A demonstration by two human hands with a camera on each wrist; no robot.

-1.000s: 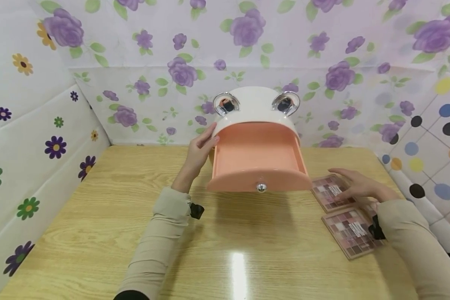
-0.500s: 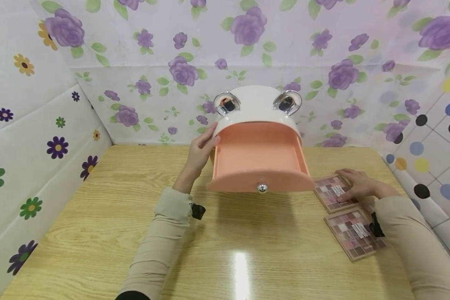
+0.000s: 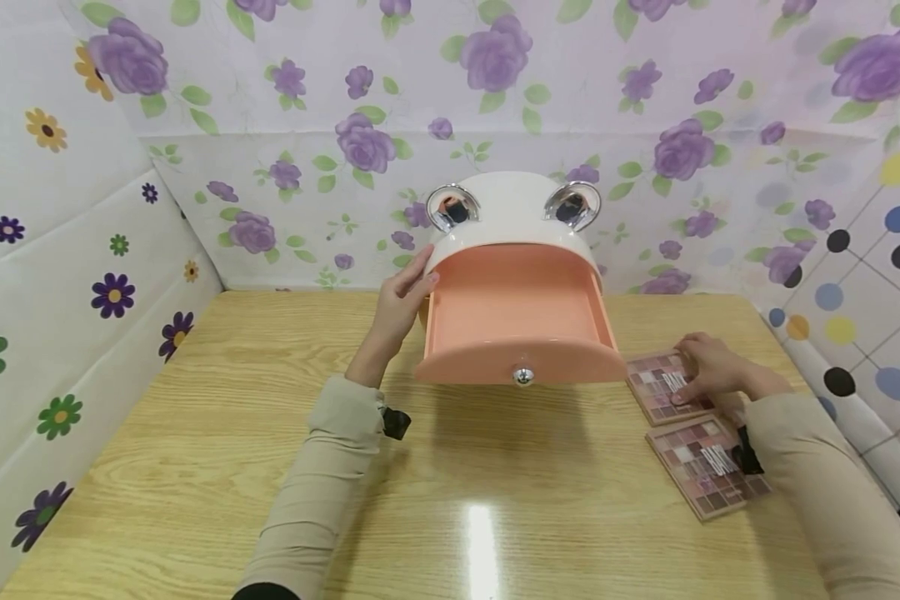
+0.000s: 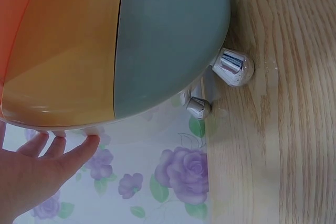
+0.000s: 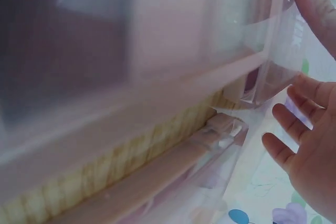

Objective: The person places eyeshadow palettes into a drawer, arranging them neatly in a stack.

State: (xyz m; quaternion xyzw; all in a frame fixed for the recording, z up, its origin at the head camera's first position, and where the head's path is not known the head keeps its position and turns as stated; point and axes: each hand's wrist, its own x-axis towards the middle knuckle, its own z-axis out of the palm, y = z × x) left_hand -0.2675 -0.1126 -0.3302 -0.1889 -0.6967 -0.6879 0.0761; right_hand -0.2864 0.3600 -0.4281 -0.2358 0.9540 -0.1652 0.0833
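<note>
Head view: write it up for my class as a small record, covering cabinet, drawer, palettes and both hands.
cabinet: white top, two silver-rimmed eyes
drawer: peach, pulled out, silver knob
far palette: on table, right of cabinet
near palette: on table, beside far palette
left hand: touching cabinet's left side
right hand: over far palette; grip unclear

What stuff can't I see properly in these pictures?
Head view: part of the farther palette, covered by the right hand.
Head view: part of the nearer palette, behind black wrist gear.
Head view: the mustard front and grey-green front, behind the pulled-out drawer.
Left wrist view: part of the left hand, cut off by the left edge.
Right wrist view: the close-up palette, its details blurred.
</note>
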